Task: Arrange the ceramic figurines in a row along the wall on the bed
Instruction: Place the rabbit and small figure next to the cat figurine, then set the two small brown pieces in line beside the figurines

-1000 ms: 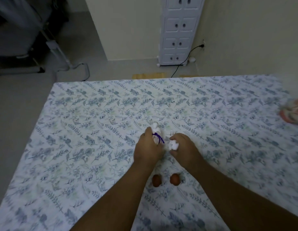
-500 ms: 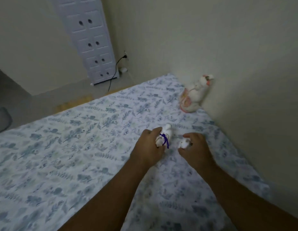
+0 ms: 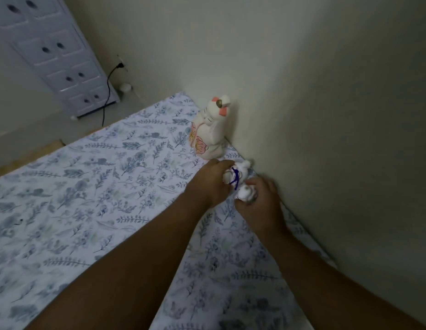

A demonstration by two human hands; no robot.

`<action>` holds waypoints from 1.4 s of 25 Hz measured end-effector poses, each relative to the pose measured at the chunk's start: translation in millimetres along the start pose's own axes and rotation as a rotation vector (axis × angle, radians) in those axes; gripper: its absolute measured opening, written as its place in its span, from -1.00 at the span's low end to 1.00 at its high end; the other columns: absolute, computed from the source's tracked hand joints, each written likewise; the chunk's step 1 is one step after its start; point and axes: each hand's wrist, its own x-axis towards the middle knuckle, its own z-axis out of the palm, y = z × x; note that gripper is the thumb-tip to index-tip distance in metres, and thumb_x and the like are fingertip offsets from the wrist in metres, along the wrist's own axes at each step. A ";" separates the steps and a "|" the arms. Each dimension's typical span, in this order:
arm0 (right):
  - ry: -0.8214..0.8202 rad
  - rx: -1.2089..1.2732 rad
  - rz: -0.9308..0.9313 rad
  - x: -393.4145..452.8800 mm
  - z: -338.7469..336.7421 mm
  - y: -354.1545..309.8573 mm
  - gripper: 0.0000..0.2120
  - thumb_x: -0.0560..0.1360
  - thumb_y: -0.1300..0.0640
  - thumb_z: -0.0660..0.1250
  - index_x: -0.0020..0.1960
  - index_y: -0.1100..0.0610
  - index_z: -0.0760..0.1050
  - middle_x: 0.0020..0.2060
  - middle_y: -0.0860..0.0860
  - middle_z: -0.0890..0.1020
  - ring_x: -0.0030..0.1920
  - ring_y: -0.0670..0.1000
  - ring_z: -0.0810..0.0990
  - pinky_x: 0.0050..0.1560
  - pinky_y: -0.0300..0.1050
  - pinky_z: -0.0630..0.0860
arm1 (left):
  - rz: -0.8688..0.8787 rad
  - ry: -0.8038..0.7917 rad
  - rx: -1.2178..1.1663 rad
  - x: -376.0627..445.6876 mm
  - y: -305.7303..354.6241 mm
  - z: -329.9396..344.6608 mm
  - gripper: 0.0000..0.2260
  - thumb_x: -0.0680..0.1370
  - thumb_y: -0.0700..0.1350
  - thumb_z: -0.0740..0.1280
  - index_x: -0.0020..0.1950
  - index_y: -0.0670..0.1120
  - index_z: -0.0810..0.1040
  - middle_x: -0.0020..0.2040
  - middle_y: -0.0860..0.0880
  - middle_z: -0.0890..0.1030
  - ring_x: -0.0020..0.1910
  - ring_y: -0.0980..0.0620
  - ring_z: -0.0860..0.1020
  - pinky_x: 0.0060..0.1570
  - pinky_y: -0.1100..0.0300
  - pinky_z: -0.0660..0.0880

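Note:
A tall white cat figurine with pink flowers and pink ears stands on the bed against the wall. Just in front of it, my left hand grips a white figurine with a purple cord, held close to the wall beside the cat. My right hand grips a small white figurine right next to it, near the wall. Both small figurines are partly hidden by my fingers.
The bed has a white sheet with blue leaf print. The cream wall runs along its right edge. A white drawer cabinet and a black cable plugged into a socket stand beyond the bed's far end.
Both hands have carried their figurines from the middle of the bed to the wall, beside the tall cat. The view has swung right toward the wall.

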 end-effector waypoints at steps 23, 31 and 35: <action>-0.068 -0.129 -0.045 -44.6 -6.8 -15.8 -0.43 0.32 0.03 0.58 0.27 0.11 0.50 0.23 0.09 0.54 0.27 0.12 0.48 0.02 0.01 0.58 | -0.135 0.208 -0.192 -57.2 -5.2 -13.9 -0.52 0.40 -0.09 0.57 0.28 -0.14 0.57 0.20 -0.16 0.63 0.18 -0.09 0.57 0.12 0.29 0.38; -0.284 -0.274 -0.372 -138.6 43.0 -127.9 -0.43 0.42 -0.07 0.46 0.38 0.07 0.48 0.33 0.06 0.54 0.41 0.14 0.45 0.37 0.17 0.45 | -0.370 0.386 -0.082 -264.7 -54.1 -63.9 -0.38 0.54 0.04 0.44 0.53 -0.12 0.36 0.50 -0.09 0.42 0.50 -0.07 0.33 0.49 0.06 0.25; -0.476 -0.298 -0.513 -215.7 96.7 -176.5 -0.43 0.45 -0.09 0.43 0.42 0.05 0.47 0.39 0.03 0.52 0.46 0.12 0.42 0.45 0.17 0.38 | -0.506 0.422 -0.015 -381.7 -85.6 -77.8 -0.40 0.56 0.03 0.40 0.54 -0.14 0.34 0.51 -0.10 0.41 0.55 -0.12 0.26 0.52 -0.02 0.20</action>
